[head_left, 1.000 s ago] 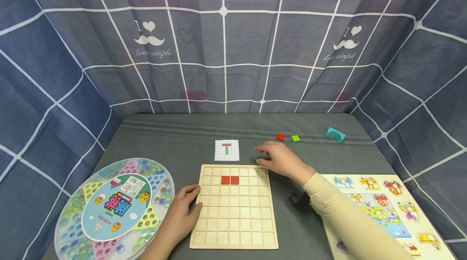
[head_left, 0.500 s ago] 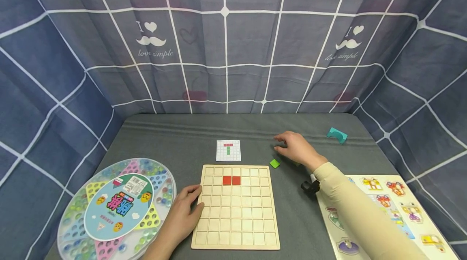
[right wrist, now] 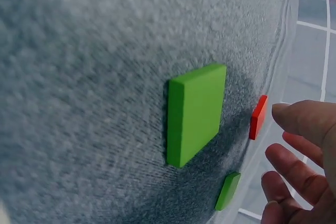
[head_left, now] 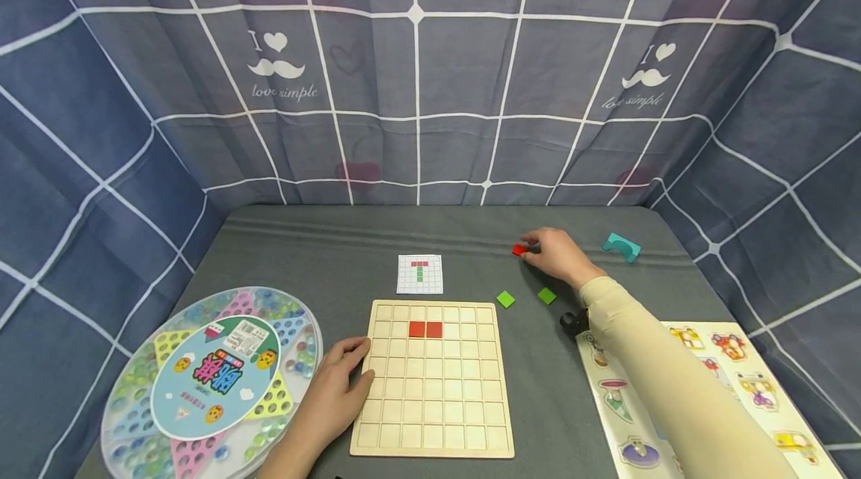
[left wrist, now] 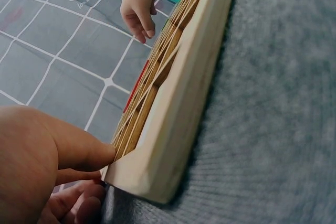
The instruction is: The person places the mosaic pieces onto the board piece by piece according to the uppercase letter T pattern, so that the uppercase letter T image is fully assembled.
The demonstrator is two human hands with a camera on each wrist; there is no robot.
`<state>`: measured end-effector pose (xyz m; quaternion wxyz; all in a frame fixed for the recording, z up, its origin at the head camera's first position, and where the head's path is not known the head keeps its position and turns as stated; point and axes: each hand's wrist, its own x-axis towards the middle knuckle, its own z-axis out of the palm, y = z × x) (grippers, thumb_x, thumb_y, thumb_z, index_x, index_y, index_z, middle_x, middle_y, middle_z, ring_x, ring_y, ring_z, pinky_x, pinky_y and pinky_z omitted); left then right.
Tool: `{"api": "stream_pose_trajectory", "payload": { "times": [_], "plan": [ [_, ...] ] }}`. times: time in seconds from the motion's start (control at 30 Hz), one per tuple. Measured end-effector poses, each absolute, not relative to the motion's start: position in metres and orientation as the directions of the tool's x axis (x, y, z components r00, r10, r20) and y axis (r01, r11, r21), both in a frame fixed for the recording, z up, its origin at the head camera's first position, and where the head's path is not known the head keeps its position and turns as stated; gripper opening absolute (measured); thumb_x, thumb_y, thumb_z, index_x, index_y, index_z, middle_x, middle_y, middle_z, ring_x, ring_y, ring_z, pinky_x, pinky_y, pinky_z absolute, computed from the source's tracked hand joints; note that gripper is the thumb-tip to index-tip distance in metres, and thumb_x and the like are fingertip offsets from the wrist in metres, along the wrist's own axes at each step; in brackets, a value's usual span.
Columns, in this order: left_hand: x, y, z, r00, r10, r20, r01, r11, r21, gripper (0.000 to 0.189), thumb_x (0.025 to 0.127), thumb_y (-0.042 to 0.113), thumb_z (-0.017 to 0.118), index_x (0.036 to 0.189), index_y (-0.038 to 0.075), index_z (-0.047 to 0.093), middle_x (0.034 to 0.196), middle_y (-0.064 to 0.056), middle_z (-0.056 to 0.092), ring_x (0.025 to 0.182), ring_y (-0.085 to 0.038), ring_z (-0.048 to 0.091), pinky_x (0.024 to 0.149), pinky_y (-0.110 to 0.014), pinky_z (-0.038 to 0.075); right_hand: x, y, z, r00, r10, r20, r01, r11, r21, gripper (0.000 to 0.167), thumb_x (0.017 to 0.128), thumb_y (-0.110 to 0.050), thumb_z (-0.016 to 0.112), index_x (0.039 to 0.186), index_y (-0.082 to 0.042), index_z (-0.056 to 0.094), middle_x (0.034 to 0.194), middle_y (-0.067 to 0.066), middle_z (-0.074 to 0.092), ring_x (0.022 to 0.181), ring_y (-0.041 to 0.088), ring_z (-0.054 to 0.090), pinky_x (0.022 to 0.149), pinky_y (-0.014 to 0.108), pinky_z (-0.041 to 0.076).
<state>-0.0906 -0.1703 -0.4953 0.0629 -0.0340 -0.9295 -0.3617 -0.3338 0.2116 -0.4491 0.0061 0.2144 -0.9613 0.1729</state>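
In the head view my left hand (head_left: 336,382) rests at the left edge of a wooden grid board (head_left: 464,419), thumb and index finger touching its rim. Two red square tiles (head_left: 426,329) lie side by side in the board's upper cells. My right hand (head_left: 554,255) reaches over a loose red tile (head_left: 519,249) on the cloth, fingertips right beside it. The right wrist view shows the thumb (right wrist: 299,119) near this tile, the fingers apart. Green tiles (head_left: 506,300) lie nearer the board; the right wrist view shows a large green tile (right wrist: 197,114) up close.
Behind the board lies a paper card (head_left: 420,274) with a red and green T pattern. A round Chinese checkers set (head_left: 215,382) stands left. On the right are a picture puzzle board (head_left: 615,427), partly under my forearm, and a teal arch block (head_left: 622,247).
My right hand has moved back and to the right, from beside the board's far corner to the loose red tile. Green tiles it covered now show. The left hand stays at the board.
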Motion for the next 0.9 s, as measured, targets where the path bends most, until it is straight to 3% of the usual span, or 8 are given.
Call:
{"api": "stream_pose_trajectory", "payload": {
  "times": [0.53, 0.9],
  "plan": [
    [-0.0900, -0.1691, -0.4932, -0.984, 0.020, 0.178, 0.134, 0.737, 0.662, 0.048, 0.089, 0.010, 0.072, 0.133, -0.002, 0.061, 0.133, -0.009, 0.056, 0.124, -0.030, 0.051, 0.098, -0.049, 0.044, -0.3426, 0.2128, -0.4570, -0.911, -0.406, 0.070, -0.408, 0.867, -0.288, 0.032, 0.088, -0.015, 0.072, 0.114, 0.003, 0.071, 0.104, 0.018, 0.070, 0.098, 0.035, 0.065, 0.086, 0.051, 0.049],
    [-0.0890, -0.1696, -0.4926, -0.993, 0.009, 0.116, 0.086, 0.726, 0.682, 0.048, 0.091, 0.014, 0.071, 0.135, -0.001, 0.059, 0.136, -0.010, 0.054, 0.126, -0.030, 0.049, 0.100, -0.049, 0.042, -0.3414, 0.2113, -0.4586, -0.917, -0.395, 0.061, -0.395, 0.869, -0.298, 0.029, 0.089, -0.017, 0.073, 0.112, 0.000, 0.073, 0.103, 0.015, 0.071, 0.093, 0.032, 0.066, 0.082, 0.049, 0.051]
  ]
}}
